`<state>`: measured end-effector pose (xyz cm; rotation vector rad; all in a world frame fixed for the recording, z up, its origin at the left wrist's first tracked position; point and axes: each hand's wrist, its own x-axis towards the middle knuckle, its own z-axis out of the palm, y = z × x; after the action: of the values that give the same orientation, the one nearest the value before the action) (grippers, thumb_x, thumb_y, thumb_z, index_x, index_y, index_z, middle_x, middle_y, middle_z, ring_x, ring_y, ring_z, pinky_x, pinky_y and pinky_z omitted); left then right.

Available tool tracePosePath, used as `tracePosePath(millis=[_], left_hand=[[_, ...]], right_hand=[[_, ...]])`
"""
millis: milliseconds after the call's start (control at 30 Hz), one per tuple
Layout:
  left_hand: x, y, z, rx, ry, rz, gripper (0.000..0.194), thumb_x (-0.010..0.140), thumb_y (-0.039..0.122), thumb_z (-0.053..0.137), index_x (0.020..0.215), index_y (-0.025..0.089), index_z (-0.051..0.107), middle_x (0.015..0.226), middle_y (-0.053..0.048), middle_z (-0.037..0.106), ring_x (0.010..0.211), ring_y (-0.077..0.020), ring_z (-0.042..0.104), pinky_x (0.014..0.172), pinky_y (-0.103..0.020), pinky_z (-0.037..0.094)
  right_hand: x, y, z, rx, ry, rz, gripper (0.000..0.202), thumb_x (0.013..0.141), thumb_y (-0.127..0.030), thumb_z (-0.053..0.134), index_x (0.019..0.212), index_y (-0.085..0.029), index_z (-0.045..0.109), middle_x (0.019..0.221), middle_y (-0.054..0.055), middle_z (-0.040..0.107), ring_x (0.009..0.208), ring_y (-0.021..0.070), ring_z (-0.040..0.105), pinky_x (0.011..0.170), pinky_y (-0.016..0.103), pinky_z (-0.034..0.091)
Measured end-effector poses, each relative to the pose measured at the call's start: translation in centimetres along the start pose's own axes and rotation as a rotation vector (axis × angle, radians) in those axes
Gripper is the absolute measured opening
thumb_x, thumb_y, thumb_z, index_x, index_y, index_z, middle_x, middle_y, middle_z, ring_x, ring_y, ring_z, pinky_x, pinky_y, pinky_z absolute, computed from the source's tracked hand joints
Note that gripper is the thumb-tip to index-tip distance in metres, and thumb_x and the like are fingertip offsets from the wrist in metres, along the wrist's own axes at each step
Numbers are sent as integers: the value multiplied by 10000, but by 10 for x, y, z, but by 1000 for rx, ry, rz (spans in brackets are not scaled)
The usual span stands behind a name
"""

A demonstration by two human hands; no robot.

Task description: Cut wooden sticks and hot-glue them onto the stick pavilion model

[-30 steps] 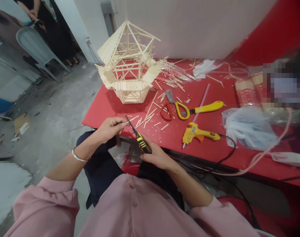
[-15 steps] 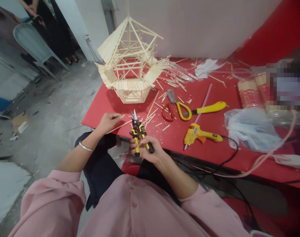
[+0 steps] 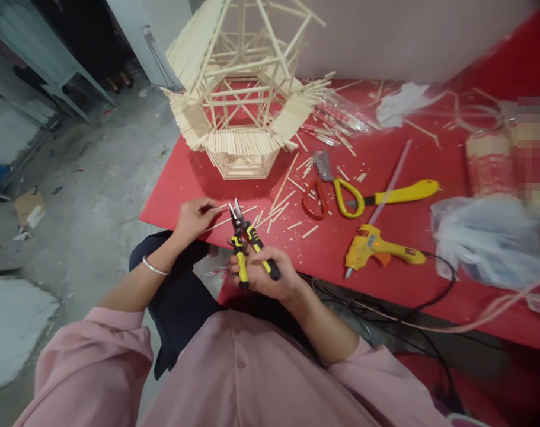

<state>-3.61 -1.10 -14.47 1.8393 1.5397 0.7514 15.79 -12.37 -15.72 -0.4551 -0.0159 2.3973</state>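
Note:
My right hand (image 3: 270, 276) is wrapped round the yellow-and-black handles of a pair of cutting pliers (image 3: 239, 224). Their short blades stand a little apart and point away from me, over the table's front edge. To the left of them, my left hand (image 3: 196, 220) pinches a short thin wooden stick (image 3: 224, 206) between thumb and fingertips, its end close to the blades. A longer stick (image 3: 219, 225) runs below those fingers; whether the hand touches it I cannot tell. Beyond both hands stands a pavilion-like model (image 3: 238, 145) built of wooden sticks, its roof partly covered.
Cut stick pieces (image 3: 276, 207) litter the red table (image 3: 198, 187). Rightward lie red-and-yellow-handled scissors (image 3: 341, 198), a yellow-handled knife (image 3: 403, 193), a yellow glue gun (image 3: 367, 246) with its cord, and a plastic bag (image 3: 487, 243). A grey chair (image 3: 34, 53) and a person's feet show far left.
The view has moved closer to the table, so the model looks larger and higher. My left fingertips and the stick have come nearer the plier blades. Both hands keep their holds.

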Motion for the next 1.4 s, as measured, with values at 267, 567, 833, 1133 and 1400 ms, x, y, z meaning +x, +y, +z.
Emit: tracePosePath(millis=[267, 567, 833, 1133, 1400], left_hand=[[2, 2, 6, 38, 10, 155, 104, 833, 240, 653, 752, 202, 706, 773, -33, 702, 721, -150, 602, 709, -282, 464], [-7, 0, 24, 220, 50, 304, 113, 860, 209, 629, 780, 194, 708, 788, -58, 667, 781, -193, 602, 733, -327, 482], [-13, -5, 31, 298, 99, 423, 190, 915, 182, 531, 825, 175, 698, 839, -85, 657, 812, -202, 595, 743, -337, 488], [-11, -7, 36, 301, 146, 417, 203, 920, 216, 548, 794, 179, 703, 817, -76, 675, 762, -190, 596, 715, -330, 462], [-12, -7, 37, 262, 143, 378, 191, 912, 243, 576, 808, 186, 726, 828, -70, 671, 780, -188, 603, 720, -326, 472]], right_hand=[[-28, -4, -1, -97, -62, -12, 546, 622, -352, 555, 1158, -247, 538, 996, 61, 615, 855, 198, 555, 800, 388, 474], [-34, -41, -2, -247, 48, -285, 570, 577, -305, 545, 1142, -233, 564, 967, 73, 593, 851, 221, 537, 845, 486, 484], [-25, -40, -16, -203, 60, -286, 541, 595, -271, 543, 1136, -243, 559, 903, 38, 583, 780, 187, 517, 830, 445, 488], [-25, -40, -14, -240, 45, -301, 498, 621, -297, 508, 1111, -232, 564, 954, 67, 610, 833, 211, 547, 865, 487, 491], [-25, -40, -15, -173, 54, -308, 474, 602, -252, 546, 1074, -230, 574, 903, 38, 595, 793, 191, 541, 874, 487, 509]])
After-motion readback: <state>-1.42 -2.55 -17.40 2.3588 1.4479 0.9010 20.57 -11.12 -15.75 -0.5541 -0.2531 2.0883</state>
